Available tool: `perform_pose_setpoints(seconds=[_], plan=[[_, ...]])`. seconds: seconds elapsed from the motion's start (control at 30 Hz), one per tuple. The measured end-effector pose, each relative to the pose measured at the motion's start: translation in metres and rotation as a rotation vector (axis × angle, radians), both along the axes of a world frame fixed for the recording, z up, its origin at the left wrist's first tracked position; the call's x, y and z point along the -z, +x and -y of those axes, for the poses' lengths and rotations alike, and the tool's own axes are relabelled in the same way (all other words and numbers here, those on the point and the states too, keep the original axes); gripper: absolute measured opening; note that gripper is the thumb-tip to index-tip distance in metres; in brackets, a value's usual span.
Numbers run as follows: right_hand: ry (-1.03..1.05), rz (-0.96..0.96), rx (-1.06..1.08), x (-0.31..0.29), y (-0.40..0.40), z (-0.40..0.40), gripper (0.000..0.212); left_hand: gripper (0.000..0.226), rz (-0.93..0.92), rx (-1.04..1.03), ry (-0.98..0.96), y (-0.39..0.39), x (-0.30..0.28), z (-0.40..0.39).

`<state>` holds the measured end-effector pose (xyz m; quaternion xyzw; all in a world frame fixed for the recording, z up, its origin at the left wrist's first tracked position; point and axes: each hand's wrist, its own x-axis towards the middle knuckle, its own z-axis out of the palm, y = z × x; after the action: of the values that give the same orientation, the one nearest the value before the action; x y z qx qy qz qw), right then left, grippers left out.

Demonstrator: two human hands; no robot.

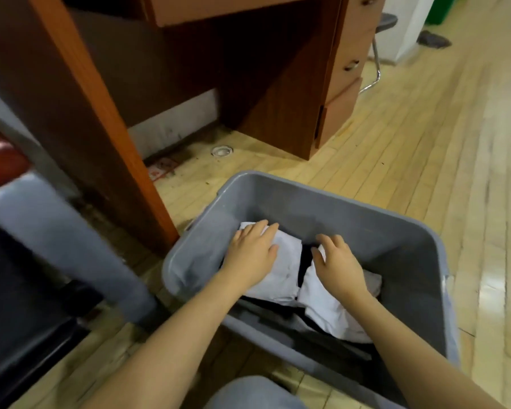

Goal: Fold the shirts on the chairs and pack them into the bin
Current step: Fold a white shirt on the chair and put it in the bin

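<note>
Shirts: two white folded ones sit in the grey bin (351, 208), side by side, on top of darker clothes. Only one view, the head camera, so everything comes from that.

Head view: my left hand (252, 249) lies flat on the left white shirt (286, 273), fingers straight and slightly spread, pressing down, not curled around the cloth. My right hand (338, 261) rests on the right white shirt (325, 305), fingers bent a little at the knuckles, tips at the shirt's far edge. I can't tell if they pinch the fabric or only push it. Neither grip clearly holds anything. A dark gap shows between the two shirts, black cloth (306, 261) underneath. A grey garment (372, 283) pokes out to the right of the right shirt. The bin stands on the wooden floor (425, 143) beside the desk (189, 84). A chair (27, 290) is at the left, blurred. I see no shirt on it in this frame.

Step in hand, as I judge it: seating the folded shirts so they pack flat.

How to do it well:
- press with flat palms, not fingertips, so the folds hold
- slide both stacks together to close the gap
- tuck the right shirt's near corner down, it rides up against the bin wall
- lift the hands straight up so nothing drags open
</note>
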<state>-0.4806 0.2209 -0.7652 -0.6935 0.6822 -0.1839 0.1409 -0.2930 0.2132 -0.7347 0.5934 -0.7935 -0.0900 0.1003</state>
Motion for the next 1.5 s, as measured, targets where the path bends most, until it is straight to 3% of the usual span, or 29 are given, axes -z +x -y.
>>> perform_pose_setpoints(seconds=[0.33, 0.67, 0.97, 1.5], plan=[[-0.267, 0.094, -0.393, -0.095, 0.134, -0.02, 0.034, 0.044, 0.039, -0.273, -0.246, 0.123, -0.108, -0.089], [-0.489, 0.138, -0.726, -0.176, 0.27, -0.085, 0.023, 0.045, -0.004, -0.554, -0.401, 0.243, -0.168, -0.214], [-0.429, 0.137, -0.981, -0.208, 0.434, -0.189, 0.027, 0.042, 0.076, -0.871, -0.439, 0.366, -0.172, -0.364], [-0.253, 0.238, -1.567, -0.167, 0.699, -0.4, 0.026, 0.04, 0.125, -1.532, -0.359, 0.523, -0.129, -0.604]])
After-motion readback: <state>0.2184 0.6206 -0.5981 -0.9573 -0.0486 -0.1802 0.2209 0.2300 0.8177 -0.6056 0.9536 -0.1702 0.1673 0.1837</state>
